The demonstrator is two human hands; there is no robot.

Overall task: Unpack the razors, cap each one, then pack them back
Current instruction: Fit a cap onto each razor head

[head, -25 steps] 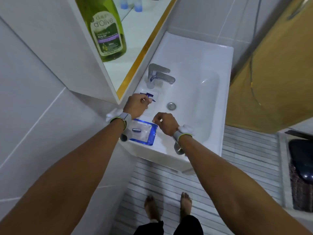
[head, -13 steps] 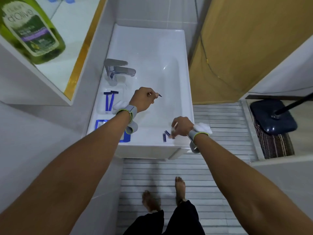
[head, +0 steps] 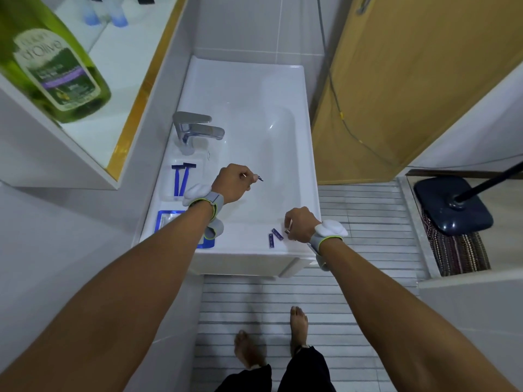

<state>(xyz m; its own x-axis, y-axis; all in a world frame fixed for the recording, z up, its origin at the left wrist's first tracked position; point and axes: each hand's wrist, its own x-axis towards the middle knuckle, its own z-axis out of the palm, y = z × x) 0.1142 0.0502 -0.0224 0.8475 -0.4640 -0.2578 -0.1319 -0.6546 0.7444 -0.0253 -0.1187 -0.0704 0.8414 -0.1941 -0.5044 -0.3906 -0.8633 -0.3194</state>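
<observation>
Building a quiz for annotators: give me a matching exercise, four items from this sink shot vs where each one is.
Items:
1. two razors
2. loose caps
3. blue pack
4. green bottle

Places:
A. on the mirror cabinet's shelf
B. sink's front rim, by the right hand
C. sink ledge below the faucet
D. sink's front left corner, partly under the left arm

Pairs: 1-C, 2-B, 3-D, 4-A

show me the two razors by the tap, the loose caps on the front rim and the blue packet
two razors (head: 181, 179), head view, on the blue handles
loose caps (head: 277, 233), head view, on the right-hand cap
blue packet (head: 167, 219), head view, on its clear front near the upper left corner
</observation>
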